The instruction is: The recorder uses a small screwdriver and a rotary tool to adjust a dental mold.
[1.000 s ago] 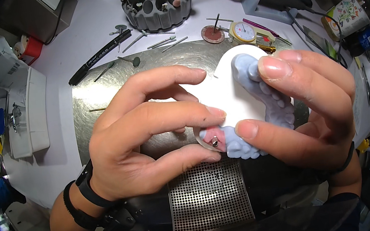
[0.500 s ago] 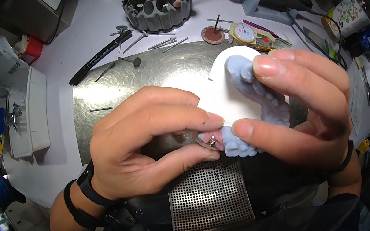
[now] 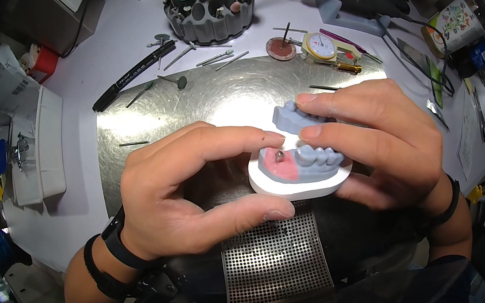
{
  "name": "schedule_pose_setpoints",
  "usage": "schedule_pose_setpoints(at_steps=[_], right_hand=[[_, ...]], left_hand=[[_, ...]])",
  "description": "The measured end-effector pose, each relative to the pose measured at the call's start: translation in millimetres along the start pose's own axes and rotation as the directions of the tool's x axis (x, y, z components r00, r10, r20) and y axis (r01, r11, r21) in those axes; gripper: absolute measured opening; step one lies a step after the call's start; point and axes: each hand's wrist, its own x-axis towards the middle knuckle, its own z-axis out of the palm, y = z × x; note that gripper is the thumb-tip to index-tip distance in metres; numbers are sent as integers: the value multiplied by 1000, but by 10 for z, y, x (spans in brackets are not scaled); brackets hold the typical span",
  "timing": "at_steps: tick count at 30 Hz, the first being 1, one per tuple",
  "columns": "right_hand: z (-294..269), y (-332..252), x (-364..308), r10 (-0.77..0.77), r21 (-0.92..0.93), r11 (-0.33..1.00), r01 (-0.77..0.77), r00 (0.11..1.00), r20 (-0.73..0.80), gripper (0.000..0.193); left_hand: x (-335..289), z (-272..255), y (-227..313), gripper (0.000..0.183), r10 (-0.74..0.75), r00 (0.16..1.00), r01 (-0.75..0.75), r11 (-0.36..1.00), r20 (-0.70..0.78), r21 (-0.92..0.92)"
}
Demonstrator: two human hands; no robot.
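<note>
Both hands gripped a dental model above the counter (image 3: 118, 63)
Left hand (image 3: 180, 191) and right hand (image 3: 377, 139) clamped on the dental model (image 3: 301, 171); metal plate (image 3: 186, 103) lay beneath.

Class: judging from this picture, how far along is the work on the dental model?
Done: the blue teeth sit on the dental model, with a pink gum patch. In hand: the left hand and right hand hold the model, a fingertip by the metal post. Left: that post remains bare, uncrowned.

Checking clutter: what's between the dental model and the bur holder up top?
Head view: bare metal plate, then loose burs on the white bench before the holder; model.
</note>
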Motion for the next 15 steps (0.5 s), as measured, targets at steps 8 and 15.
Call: schedule_pose_setpoints(at_steps=[8, 15], right_hand=[[4, 10, -12, 8, 26, 1000, -8, 1000, 11, 40], [46, 46, -35, 56, 41, 998, -54, 998, -41, 41]], left_hand=[[11, -6, 10, 57, -14, 1000, 14, 1000, 16, -6], [28, 74, 31, 49, -25, 1000, 26, 997, -8, 68]])
